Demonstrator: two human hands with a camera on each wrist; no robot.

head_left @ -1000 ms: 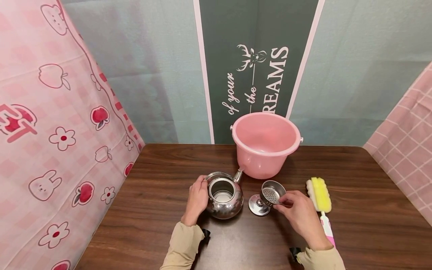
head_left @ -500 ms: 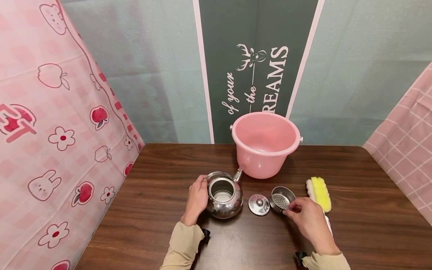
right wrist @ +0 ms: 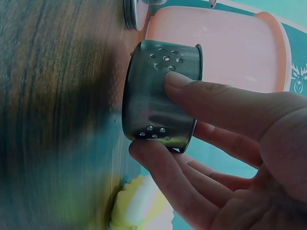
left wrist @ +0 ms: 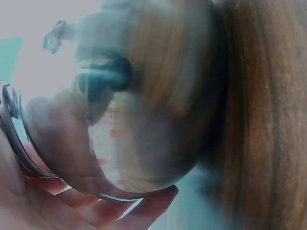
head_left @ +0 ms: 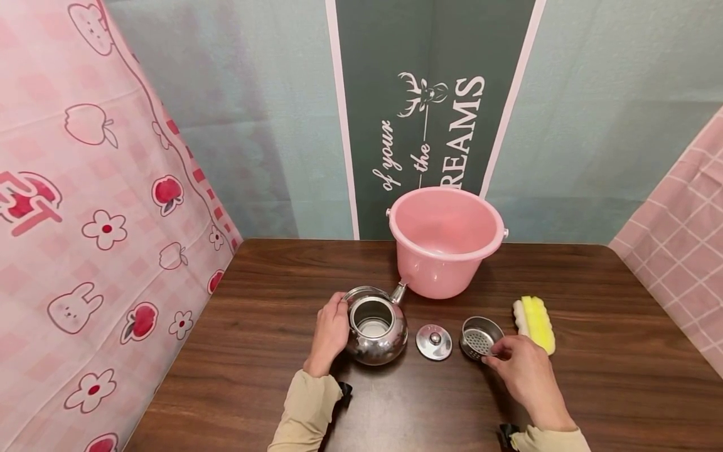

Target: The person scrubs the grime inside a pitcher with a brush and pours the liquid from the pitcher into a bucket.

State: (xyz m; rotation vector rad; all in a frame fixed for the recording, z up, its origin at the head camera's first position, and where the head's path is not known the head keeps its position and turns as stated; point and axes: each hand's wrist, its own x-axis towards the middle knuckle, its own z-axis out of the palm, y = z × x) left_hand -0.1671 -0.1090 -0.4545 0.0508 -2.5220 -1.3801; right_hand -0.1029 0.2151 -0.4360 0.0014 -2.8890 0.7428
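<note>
A shiny steel teapot (head_left: 377,348) stands uncovered on the table, its spout toward the bucket. My left hand (head_left: 329,334) holds it at its left side, by the folded-down handle; in the left wrist view several fingers (left wrist: 153,206) lie along the rounded body. To the teapot's right, the round lid (head_left: 433,343) lies with its knob up. Beyond the lid, my right hand (head_left: 530,375) pinches a perforated steel tea strainer (head_left: 477,333) between thumb and fingers. The strainer (right wrist: 153,91) is held low, close over the table, with its opening up.
Behind the teapot and lid stands a pink bucket (head_left: 435,276). A yellow and white sponge brush (head_left: 536,321) lies right of the strainer, its handle hidden behind my right hand. The wooden table (head_left: 271,289) meets hanging cloths at the back and left.
My right hand has carried the strainer rightward and slightly toward me, uncovering the lid and its knob from above. My left hand and the teapot have stayed put.
</note>
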